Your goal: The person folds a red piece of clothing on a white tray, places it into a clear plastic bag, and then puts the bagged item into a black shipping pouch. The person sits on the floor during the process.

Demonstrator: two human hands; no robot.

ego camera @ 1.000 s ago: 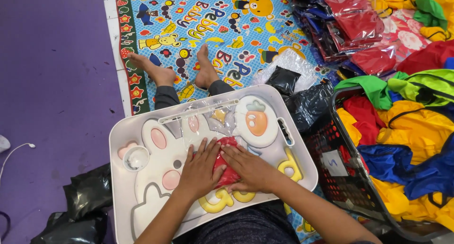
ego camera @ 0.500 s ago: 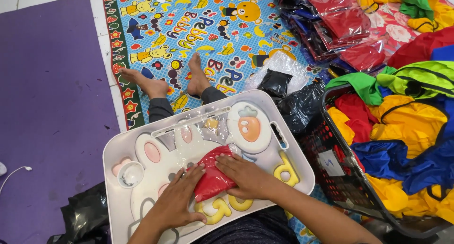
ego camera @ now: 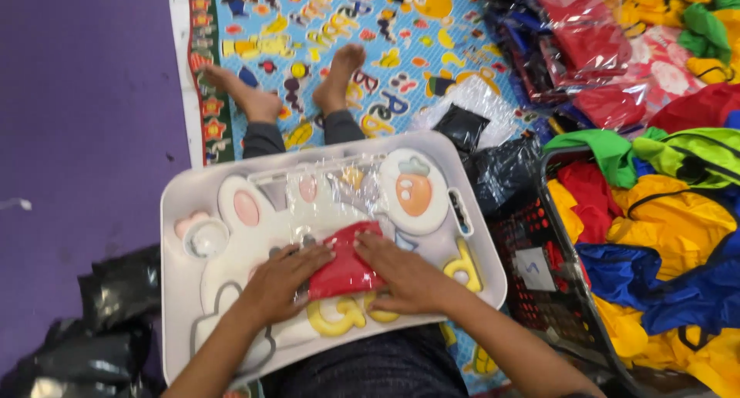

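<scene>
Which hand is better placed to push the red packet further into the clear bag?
Probably the right hand: it lies flat on the red packet's lower right side, opposite the clear bag. The left hand presses the packet's left edge, better suited to steadying it.

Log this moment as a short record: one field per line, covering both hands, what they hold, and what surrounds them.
left hand: flat on the red folded cloth's left edge
right hand: pressing its right side
red folded cloth: partly inside a clear plastic bag
surface: white rabbit-patterned tray on the lap
right of tray: black basket of coloured garments
floor: alphabet play mat, purple mat
</scene>
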